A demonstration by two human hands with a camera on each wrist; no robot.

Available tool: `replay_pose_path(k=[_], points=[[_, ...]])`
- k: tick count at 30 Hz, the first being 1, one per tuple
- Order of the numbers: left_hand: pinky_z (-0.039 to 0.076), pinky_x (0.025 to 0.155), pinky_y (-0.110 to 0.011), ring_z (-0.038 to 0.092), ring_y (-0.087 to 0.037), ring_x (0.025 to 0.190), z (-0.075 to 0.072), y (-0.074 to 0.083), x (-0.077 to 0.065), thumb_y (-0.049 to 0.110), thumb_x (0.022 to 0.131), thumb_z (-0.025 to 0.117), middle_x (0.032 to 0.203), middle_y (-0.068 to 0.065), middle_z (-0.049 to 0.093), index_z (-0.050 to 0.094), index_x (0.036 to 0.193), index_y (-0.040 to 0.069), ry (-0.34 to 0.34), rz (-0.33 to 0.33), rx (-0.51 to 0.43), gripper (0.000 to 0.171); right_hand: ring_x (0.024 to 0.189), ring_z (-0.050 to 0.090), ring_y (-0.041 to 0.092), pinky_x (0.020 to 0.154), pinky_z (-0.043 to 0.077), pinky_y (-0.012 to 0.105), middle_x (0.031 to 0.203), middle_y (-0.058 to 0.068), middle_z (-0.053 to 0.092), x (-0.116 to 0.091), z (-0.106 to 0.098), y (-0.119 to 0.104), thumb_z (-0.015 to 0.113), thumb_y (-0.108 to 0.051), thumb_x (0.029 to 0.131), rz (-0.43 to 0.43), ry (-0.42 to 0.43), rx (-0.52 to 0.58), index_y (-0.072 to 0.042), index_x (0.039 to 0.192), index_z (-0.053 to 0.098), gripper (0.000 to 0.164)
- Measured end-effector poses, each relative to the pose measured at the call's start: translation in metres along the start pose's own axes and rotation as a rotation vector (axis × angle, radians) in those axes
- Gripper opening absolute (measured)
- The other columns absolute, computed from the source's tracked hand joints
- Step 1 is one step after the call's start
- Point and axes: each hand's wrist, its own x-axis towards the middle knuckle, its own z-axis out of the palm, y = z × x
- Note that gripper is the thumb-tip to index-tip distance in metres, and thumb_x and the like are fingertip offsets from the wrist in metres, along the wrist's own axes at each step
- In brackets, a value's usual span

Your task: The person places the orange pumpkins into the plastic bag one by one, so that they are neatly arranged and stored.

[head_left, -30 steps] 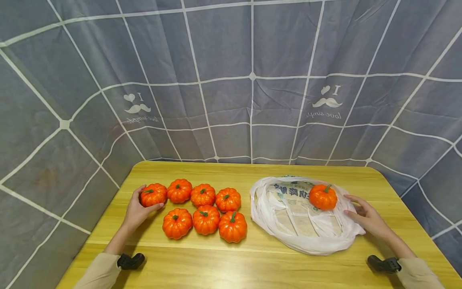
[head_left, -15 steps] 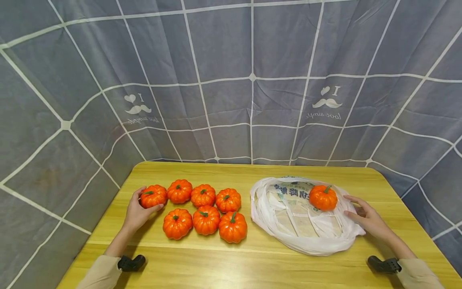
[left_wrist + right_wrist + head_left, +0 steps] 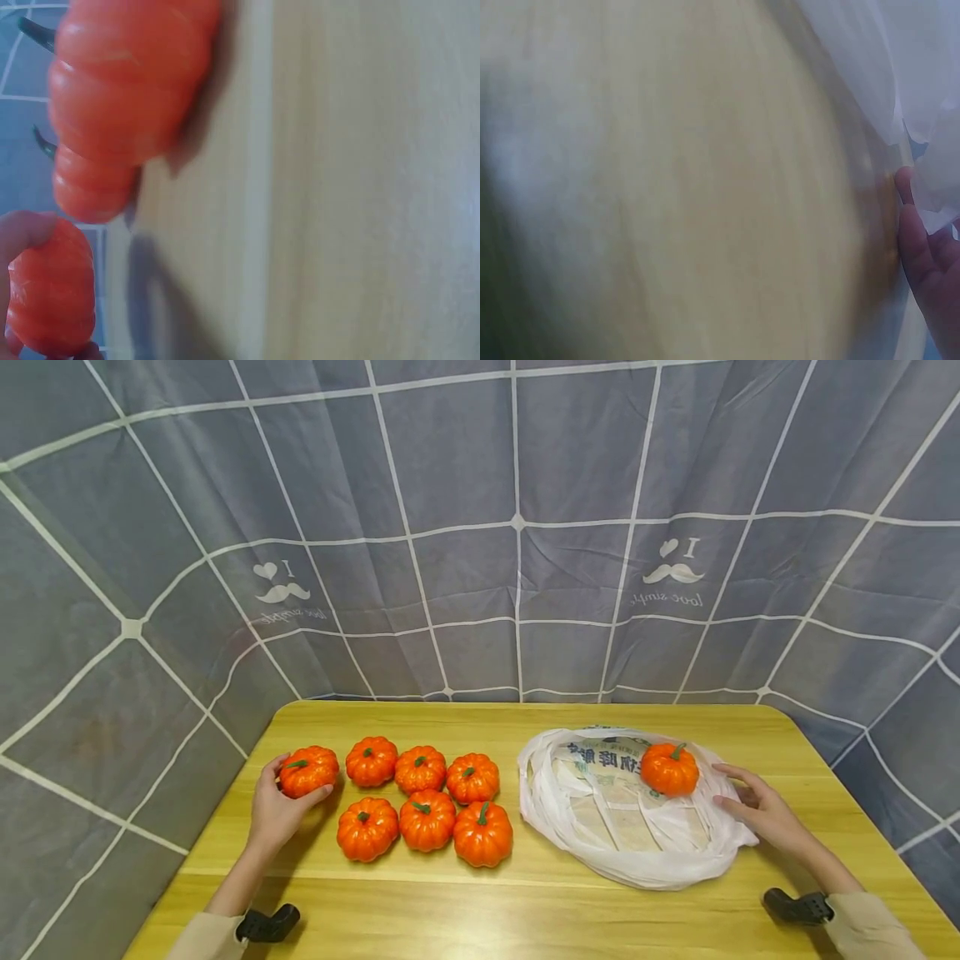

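My left hand (image 3: 276,806) grips a small orange pumpkin (image 3: 309,771) with a green stem, thumb on its near side and fingers on its far side. The left wrist view shows this pumpkin (image 3: 52,292) off the tabletop, its shadow on the wood. Right of it, several like pumpkins (image 3: 422,768) stand in two rows. At the right lies a spread white plastic bag (image 3: 637,867) with printed characters. One pumpkin (image 3: 670,769) sits inside the bag's ring-shaped rim. My right hand (image 3: 765,806) rests at the bag's right edge, fingers loosely bent and touching the plastic.
The yellow wooden table (image 3: 420,914) has rounded far corners. A grey curtain (image 3: 465,568) with white lines hangs behind it and along both sides. Black wrist bands (image 3: 267,924) sit on both forearms.
My left hand has moved slightly left with the pumpkin, opening a gap from the neighbouring one. My right hand, the bag and the other pumpkins stay put; the head view shifts slightly.
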Motion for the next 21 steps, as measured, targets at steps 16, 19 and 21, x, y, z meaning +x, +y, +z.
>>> replay_pose_path(k=[16, 19, 21], points=[[0.034, 0.076, -0.006, 0.046, -0.032, 0.116, -0.006, 0.045, -0.018, 0.023, 0.077, 0.081, 0.139, -0.022, 0.042, 0.03, 0.147, 0.002, -0.01, 0.056, -0.011, 0.089, 0.087, 0.053, -0.015, 0.062, 0.053, 0.021, 0.116, -0.043, 0.033, 0.001, 0.0, 0.001, 0.058, -0.01, 0.095, -0.011, 0.006, -0.006, 0.0, 0.139, 0.039, 0.049], [0.035, 0.078, -0.008, 0.047, -0.031, 0.115, -0.005, 0.056, -0.021, 0.024, 0.076, 0.081, 0.139, -0.021, 0.042, 0.03, 0.147, 0.004, -0.016, 0.064, -0.018, 0.09, 0.087, 0.053, -0.014, 0.062, 0.053, 0.021, 0.117, -0.043, 0.033, 0.0, 0.001, 0.001, 0.059, -0.009, 0.094, -0.02, 0.007, 0.002, 0.0, 0.139, 0.039, 0.05], [0.036, 0.08, -0.009, 0.048, -0.031, 0.115, -0.004, 0.065, -0.023, 0.024, 0.076, 0.081, 0.138, -0.019, 0.043, 0.031, 0.147, 0.005, -0.022, 0.07, -0.023, 0.089, 0.086, 0.054, -0.013, 0.061, 0.053, 0.021, 0.117, -0.042, 0.034, 0.0, 0.002, 0.001, 0.059, -0.008, 0.094, -0.022, 0.006, 0.009, -0.001, 0.139, 0.039, 0.049]])
